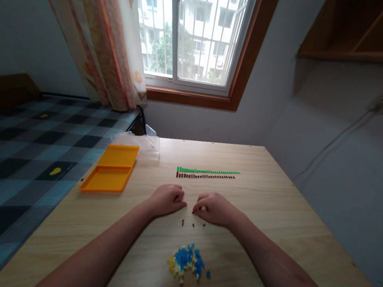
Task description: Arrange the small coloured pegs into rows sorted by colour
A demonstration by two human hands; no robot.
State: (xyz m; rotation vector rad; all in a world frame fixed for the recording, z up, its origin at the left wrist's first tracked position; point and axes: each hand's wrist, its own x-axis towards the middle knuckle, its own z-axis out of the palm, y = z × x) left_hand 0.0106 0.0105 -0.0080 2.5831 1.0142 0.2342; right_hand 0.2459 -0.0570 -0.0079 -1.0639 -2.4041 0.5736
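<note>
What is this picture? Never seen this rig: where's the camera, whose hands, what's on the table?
There's no machine here: a person works with two bare hands. The single picture comes from a camera worn on their head, looking forward and down.

On the wooden table, a green row and a brown row of small pieces run side by side beyond the hands. A few loose brown pieces lie nearer, then a blue and yellow pile. To the left sit an orange two-part tray and clear plastic containers.

The right hand has a tiny dark piece at its fingers; gripped or only touched, I can't tell. The left hand is curled, showing nothing held.
</note>
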